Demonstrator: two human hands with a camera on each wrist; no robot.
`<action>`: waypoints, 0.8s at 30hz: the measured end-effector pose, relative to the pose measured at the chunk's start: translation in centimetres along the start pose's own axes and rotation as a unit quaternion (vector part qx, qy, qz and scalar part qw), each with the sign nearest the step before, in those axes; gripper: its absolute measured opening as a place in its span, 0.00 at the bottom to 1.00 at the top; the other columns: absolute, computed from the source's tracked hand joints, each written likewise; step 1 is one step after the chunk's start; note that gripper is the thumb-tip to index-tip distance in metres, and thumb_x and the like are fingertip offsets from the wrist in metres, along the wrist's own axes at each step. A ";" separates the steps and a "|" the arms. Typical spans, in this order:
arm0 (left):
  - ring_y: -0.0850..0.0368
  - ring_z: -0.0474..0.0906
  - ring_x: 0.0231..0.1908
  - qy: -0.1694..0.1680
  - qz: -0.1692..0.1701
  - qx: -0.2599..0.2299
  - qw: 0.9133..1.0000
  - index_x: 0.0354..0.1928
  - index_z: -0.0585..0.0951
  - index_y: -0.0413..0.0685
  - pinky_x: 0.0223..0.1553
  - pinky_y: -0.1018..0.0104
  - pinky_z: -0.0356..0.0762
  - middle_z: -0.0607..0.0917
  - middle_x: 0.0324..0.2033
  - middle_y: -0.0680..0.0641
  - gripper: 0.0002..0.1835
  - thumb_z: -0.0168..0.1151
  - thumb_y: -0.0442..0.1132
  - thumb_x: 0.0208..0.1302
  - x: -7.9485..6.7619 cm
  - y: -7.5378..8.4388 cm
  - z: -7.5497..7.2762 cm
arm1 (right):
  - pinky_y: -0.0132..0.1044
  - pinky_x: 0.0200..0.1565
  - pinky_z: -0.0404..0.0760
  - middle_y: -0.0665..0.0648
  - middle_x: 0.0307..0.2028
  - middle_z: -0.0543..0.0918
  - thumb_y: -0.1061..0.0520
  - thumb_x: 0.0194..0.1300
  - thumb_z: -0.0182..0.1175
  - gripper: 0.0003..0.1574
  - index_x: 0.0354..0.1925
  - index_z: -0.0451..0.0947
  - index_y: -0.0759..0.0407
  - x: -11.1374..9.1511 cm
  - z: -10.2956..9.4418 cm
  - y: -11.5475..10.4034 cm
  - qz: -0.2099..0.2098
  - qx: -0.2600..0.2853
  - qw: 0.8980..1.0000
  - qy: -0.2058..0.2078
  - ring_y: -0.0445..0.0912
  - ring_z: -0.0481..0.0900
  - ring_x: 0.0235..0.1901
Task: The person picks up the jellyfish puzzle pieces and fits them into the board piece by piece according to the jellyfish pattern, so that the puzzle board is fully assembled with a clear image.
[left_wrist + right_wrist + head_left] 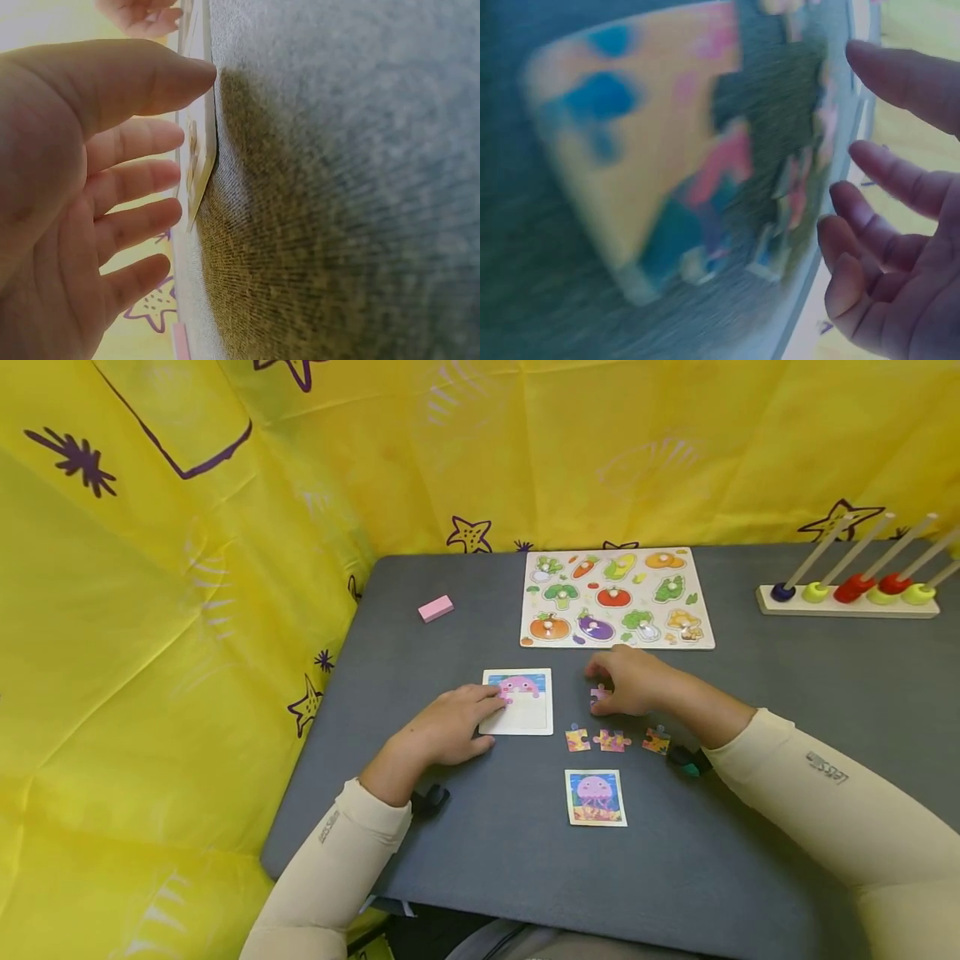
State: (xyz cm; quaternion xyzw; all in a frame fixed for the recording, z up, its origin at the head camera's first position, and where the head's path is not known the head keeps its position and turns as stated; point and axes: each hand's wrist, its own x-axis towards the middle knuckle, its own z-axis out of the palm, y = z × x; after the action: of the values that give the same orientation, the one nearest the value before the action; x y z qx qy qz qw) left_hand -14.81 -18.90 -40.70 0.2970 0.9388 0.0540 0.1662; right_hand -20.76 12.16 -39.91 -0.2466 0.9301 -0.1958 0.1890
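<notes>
My left hand [453, 722] rests with extended fingers at the left side of the white puzzle tray [517, 722]. Fingertips overlap the pink jellyfish pieces [519, 683] in its upper part. In the left wrist view, the thumb [150, 79] touches the tray's edge. My right hand [633, 681] is over a pink puzzle piece [599, 694] on the table, thumb and fingers parted around it. The right wrist view shows the fingers [885, 169] spread apart, nothing between them. Below lie a yellow piece [577, 740], a pink-and-yellow piece [612, 741] and an orange piece [656, 742].
A jellyfish picture card [596, 798] lies nearer the front. Behind the hands sits a vegetable peg board [617, 598], with a pink block [436, 608] to its left. At the back right stands a wooden rack of rods with coloured beads [847, 602]. Yellow cloth [420, 452] hangs behind.
</notes>
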 end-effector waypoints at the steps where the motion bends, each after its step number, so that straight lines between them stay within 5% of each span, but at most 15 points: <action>1: 0.48 0.61 0.75 -0.001 0.000 0.001 1.000 0.75 0.69 0.50 0.75 0.50 0.58 0.67 0.75 0.46 0.33 0.61 0.47 0.71 0.1 0.0 0.0 | 0.53 0.52 0.76 0.61 0.46 0.79 0.49 0.56 0.77 0.32 0.54 0.79 0.60 -0.3 0.1 0.2 0.001 -0.003 1.000 -0.001 0.54 0.76 0.46; 10: 0.48 0.61 0.76 -0.015 -0.008 -0.010 1.000 0.75 0.69 0.51 0.75 0.50 0.59 0.67 0.76 0.47 0.32 0.60 0.47 0.72 0.5 -0.1 -0.4 | 0.50 0.46 0.74 0.59 0.41 0.77 0.51 0.52 0.80 0.28 0.46 0.77 0.59 -0.8 0.9 1.0 0.009 0.006 1.000 0.025 0.53 0.74 0.41; 18: 0.48 0.63 0.75 -0.011 -0.015 -0.018 1.000 0.74 0.71 0.54 0.75 0.49 0.60 0.68 0.75 0.47 0.30 0.60 0.47 0.72 0.6 -0.4 -0.4 | 0.39 0.31 0.74 0.54 0.29 0.81 0.59 0.62 0.72 0.10 0.39 0.80 0.57 0.3 0.3 0.0 0.000 0.099 0.994 0.036 0.47 0.76 0.28; 24: 0.48 0.64 0.74 -0.009 -0.010 -0.015 1.000 0.73 0.72 0.53 0.74 0.50 0.61 0.70 0.74 0.47 0.28 0.59 0.47 0.73 0.8 -0.4 -0.5 | 0.38 0.33 0.77 0.53 0.28 0.85 0.57 0.66 0.70 0.07 0.42 0.86 0.58 2.2 0.5 -2.1 0.001 0.163 0.987 0.013 0.45 0.81 0.26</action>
State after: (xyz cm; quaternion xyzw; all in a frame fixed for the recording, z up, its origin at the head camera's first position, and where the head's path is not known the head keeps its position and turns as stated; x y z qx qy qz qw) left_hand -15.80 -18.77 -40.57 0.2851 0.9394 0.0642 0.1794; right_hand -21.53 9.19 -39.91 -0.2095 0.8881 -0.3479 0.2151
